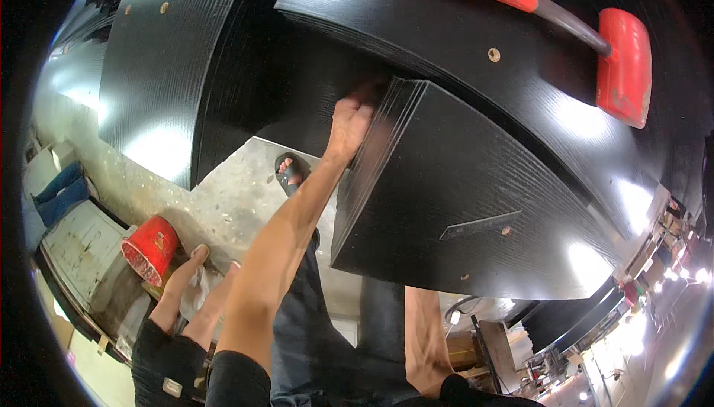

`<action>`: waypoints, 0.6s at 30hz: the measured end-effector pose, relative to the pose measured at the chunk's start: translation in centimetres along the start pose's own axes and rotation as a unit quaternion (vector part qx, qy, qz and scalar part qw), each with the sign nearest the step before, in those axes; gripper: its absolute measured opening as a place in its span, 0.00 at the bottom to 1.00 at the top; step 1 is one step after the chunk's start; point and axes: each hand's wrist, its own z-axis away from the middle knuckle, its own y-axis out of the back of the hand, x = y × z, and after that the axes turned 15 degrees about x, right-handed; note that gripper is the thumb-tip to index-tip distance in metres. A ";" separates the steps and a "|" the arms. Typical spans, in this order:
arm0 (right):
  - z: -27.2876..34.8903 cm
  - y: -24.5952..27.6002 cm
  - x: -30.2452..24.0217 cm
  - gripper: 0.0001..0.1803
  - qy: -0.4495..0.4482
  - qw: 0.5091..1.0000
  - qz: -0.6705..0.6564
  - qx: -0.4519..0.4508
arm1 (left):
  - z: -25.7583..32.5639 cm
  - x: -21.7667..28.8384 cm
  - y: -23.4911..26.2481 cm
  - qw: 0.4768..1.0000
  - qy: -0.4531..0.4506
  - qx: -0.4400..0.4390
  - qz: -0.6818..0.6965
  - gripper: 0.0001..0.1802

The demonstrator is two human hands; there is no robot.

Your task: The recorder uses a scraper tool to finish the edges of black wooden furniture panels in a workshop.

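Note:
My left hand (349, 121) reaches up and grips the near corner edge of a black wood-grain panel (476, 199), which is tilted toward me. The fingers curl over the edge where the panel meets a larger black board (416, 43) behind it. My right forearm (425, 336) rises from the lower edge and disappears under the panel, so that hand is hidden. A red mallet (623, 65) with a red grip lies on the large board at the upper right, away from both hands.
Another black board (156, 72) lies at the left. Below is a concrete floor (223, 199) with my sandalled foot (288, 170). A red bucket (152, 247) and another person's bare legs (186, 288) are at lower left. Cluttered shelves (654, 258) are at right.

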 end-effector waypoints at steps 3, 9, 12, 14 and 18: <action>0.5 0.6 0.1 0.20 0.019 0.999 0.024 -0.020 | 1.2 -0.2 0.8 0.993 0.030 -0.024 -0.107 0.19; 0.5 0.6 -0.4 0.19 0.067 0.994 0.061 -0.063 | 6.0 -2.5 2.4 0.998 -0.031 0.035 0.043 0.18; 0.0 0.8 -0.8 0.19 0.094 0.988 0.082 -0.087 | 7.2 -3.3 3.3 0.997 -0.009 0.044 0.061 0.17; -0.6 1.2 -1.0 0.19 0.114 0.983 0.097 -0.104 | 7.8 -3.7 3.7 0.997 0.000 0.054 0.061 0.17; -1.2 2.8 -1.7 0.19 0.149 0.970 0.134 -0.135 | 10.2 -5.2 5.4 0.993 0.072 0.091 0.020 0.16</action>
